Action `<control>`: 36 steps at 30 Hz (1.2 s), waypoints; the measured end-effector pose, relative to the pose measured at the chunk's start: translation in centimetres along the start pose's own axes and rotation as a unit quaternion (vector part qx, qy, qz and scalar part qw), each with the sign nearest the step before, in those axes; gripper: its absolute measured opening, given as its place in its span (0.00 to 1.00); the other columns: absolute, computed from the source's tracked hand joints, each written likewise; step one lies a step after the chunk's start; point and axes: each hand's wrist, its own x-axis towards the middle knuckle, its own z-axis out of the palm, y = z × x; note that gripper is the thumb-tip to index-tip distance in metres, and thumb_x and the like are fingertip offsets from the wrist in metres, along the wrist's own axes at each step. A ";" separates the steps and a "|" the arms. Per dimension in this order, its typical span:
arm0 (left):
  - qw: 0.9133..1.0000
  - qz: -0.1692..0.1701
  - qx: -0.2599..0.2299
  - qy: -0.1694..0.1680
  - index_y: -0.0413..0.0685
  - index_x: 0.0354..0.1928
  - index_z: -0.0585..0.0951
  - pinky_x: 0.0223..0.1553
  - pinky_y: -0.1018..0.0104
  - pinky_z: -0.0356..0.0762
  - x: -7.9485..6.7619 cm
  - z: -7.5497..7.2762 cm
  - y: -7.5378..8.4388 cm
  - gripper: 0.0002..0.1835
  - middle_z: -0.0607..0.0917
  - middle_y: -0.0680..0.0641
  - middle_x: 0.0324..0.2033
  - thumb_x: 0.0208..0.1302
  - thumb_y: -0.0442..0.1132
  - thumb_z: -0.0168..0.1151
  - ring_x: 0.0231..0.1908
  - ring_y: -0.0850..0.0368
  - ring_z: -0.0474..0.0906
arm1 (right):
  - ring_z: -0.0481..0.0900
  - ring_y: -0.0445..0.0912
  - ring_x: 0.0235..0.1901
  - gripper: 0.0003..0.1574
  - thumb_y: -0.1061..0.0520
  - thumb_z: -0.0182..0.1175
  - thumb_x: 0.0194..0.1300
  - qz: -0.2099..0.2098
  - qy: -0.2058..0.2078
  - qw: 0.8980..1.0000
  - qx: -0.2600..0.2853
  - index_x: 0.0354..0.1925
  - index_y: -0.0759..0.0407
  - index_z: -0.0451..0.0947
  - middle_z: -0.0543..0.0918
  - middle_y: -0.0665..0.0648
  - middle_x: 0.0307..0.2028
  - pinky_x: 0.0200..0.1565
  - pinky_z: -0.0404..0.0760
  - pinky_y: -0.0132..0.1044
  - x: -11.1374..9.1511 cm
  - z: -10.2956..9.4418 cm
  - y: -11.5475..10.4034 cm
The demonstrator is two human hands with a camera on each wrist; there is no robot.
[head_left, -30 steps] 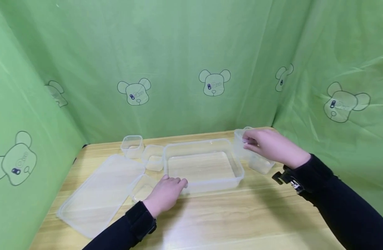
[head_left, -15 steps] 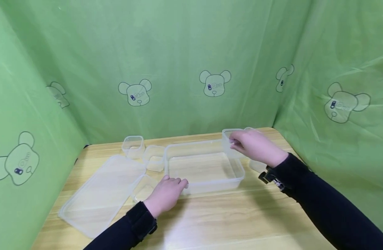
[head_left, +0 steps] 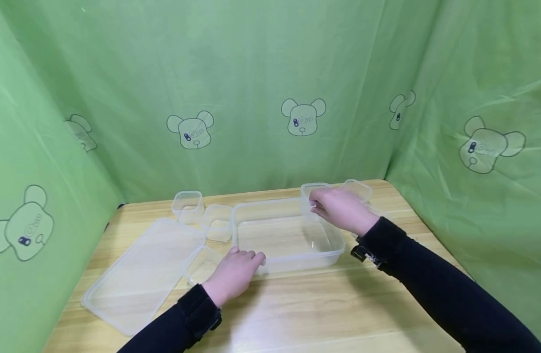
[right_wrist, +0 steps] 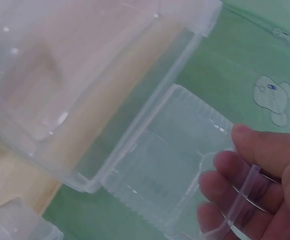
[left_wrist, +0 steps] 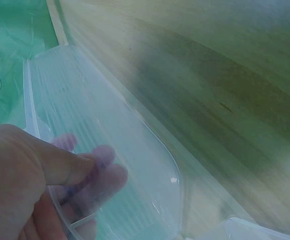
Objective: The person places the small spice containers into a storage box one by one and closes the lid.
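In the head view, a large clear plastic container (head_left: pixel 297 263) stands in the middle of the wooden table. My left hand (head_left: pixel 235 272) pinches its near wall at the left; the left wrist view shows the fingers (left_wrist: pixel 112 177) through the clear plastic. My right hand (head_left: pixel 343 208) grips the rim of a small clear container (head_left: pixel 307 196) above the big one's far right corner. From the right wrist, that small container (right_wrist: pixel 160 155) appears right beside the big container's rim, thumb on one side of its wall and fingers on the other.
A large flat lid (head_left: pixel 142 274) lies at the left. Near it are small clear containers: one at the back (head_left: pixel 187 208), a second container (head_left: pixel 217 223) against the big one, and a third container (head_left: pixel 204 264) partly behind my left hand. Another small container (head_left: pixel 358 188) shows behind my right hand.
My right hand has carried the small container leftward, from the table's right side to over the far right corner of the large container. The left hand has stayed in place.
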 end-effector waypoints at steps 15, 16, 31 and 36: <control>1.000 0.001 -0.003 0.006 0.55 0.52 0.77 0.36 0.69 0.63 -0.1 -0.1 0.0 0.19 0.85 0.54 0.41 0.60 0.29 0.64 0.40 0.58 0.83 | 0.71 0.45 0.25 0.17 0.61 0.70 0.61 0.018 -0.011 1.000 -0.006 0.27 0.53 0.70 0.72 0.47 0.23 0.29 0.76 0.44 0.2 3.8 0.1; 1.000 0.000 -0.004 0.006 0.55 0.52 0.78 0.36 0.69 0.63 -0.1 -0.1 0.0 0.19 0.85 0.54 0.41 0.61 0.29 0.64 0.40 0.58 0.83 | 0.72 0.45 0.24 0.17 0.61 0.70 0.61 0.019 -0.012 1.000 -0.006 0.27 0.53 0.70 0.72 0.47 0.23 0.28 0.76 0.44 0.2 4.0 0.1; 1.000 0.003 0.000 0.013 0.55 0.51 0.78 0.36 0.69 0.63 -0.1 0.0 -0.1 0.19 0.86 0.53 0.40 0.60 0.30 0.66 0.39 0.58 0.83 | 0.67 0.44 0.24 0.20 0.61 0.69 0.62 0.035 -0.034 0.999 0.002 0.25 0.51 0.66 0.68 0.47 0.22 0.26 0.70 0.40 0.0 6.9 0.5; 1.000 0.004 0.007 0.018 0.55 0.51 0.78 0.36 0.69 0.62 -0.1 0.2 -0.1 0.18 0.86 0.54 0.39 0.60 0.31 0.66 0.38 0.59 0.83 | 0.66 0.44 0.23 0.21 0.61 0.69 0.62 0.042 -0.049 0.998 0.005 0.24 0.51 0.65 0.67 0.47 0.21 0.26 0.68 0.38 -0.1 7.3 0.5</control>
